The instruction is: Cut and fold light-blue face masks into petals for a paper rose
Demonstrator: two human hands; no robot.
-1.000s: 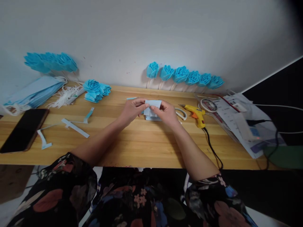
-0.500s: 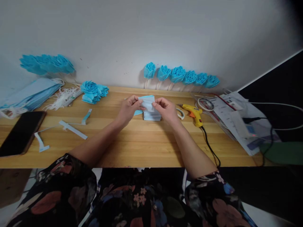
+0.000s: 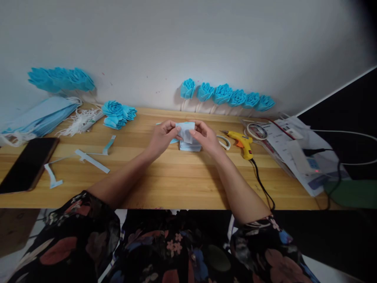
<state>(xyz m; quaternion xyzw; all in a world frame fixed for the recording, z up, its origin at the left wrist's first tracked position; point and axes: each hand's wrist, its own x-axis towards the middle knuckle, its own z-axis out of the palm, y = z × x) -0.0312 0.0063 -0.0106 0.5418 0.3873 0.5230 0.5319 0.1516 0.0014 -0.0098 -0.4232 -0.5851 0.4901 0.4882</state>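
My left hand and my right hand both pinch a small light-blue square of mask fabric, held just above the wooden table. Fingers of each hand are closed on the piece's side edges. Right under the hands lies a short stack of similar blue squares. White scissors lie just right of my right hand, partly hidden by it.
A yellow glue gun with a black cord lies to the right, beside tape rolls and papers. Blue fabric roses line the wall; more roses, face masks, cut strips and a phone sit left.
The blue piece has been folded narrower between my fingers and the hands have drawn closer together over the stack. The view shifted slightly.
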